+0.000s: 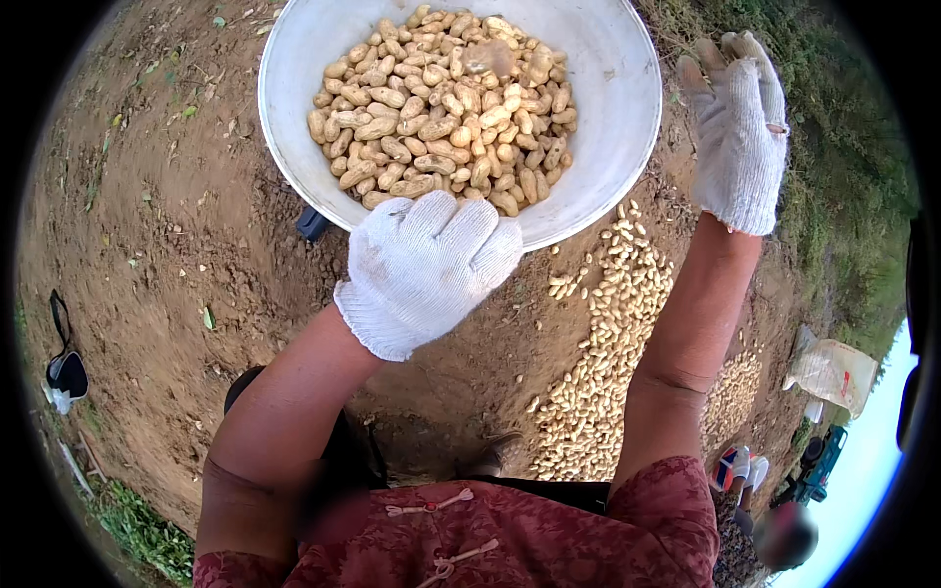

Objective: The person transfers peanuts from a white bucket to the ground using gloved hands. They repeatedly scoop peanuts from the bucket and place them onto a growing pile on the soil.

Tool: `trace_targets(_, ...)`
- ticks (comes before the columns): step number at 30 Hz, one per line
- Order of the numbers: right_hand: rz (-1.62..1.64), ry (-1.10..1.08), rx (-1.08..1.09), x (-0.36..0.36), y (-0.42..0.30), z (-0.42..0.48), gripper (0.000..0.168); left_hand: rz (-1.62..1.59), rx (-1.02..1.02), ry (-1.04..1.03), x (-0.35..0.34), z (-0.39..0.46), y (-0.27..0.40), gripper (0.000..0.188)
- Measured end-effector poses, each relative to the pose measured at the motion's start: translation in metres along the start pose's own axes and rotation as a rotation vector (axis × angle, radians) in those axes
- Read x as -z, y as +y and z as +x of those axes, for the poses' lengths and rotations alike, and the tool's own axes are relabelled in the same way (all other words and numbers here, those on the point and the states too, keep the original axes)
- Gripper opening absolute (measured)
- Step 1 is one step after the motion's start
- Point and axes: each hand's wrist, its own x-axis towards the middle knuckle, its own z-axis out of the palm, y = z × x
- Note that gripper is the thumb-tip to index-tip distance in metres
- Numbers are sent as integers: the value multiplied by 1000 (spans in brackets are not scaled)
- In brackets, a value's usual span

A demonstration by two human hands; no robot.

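A wide whitish metal basin (617, 132) is tilted in front of me, its middle covered by unshelled peanuts (434, 117). My left hand (437, 268), in a white knit glove, grips the basin's near rim with the fingers curled over it. My right hand (739, 140), gloved too, is raised beyond the basin's right side with its fingers apart, touching nothing I can see. A hole shows in that glove near a finger's base. Below and to the right, a long spread of peanuts (588, 397) lies on bare soil. Something blurred appears over the basin's peanuts.
At far right are a second peanut patch (735, 393), a white sack (834, 375), a person (783, 536) with gloved hands and a teal vehicle (823, 463). A black strapped object (68, 371) lies far left. Green plants (845, 169) border the soil on the right.
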Motion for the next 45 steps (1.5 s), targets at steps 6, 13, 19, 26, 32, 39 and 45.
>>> trace_targets(6,-1433,-403,41,107,263,-59,35,1,-20,19,-5,3,4,21)
trace_targets(13,-1752,-1096,-342,56,351,-174,54,40,-12,-40,-1,-4,0,21)
trace_targets(19,-1085,-310,-450,106,320,-181,46,31,-17,-5,-3,-1,2,18)
trace_targets(26,-1092,-424,-980,102,232,-205,47,-34,-28,22,-2,0,0,25)
trace_targets(32,-283,298,-981,107,244,-225,14,-45,-13,77,-4,3,2,20)
trace_targets(39,71,484,-525,96,122,-128,3,-35,26,26,-2,4,5,18)
trace_targets(45,-4,14,6,26,-4,-63,53,-17,24,26,-4,2,4,20)
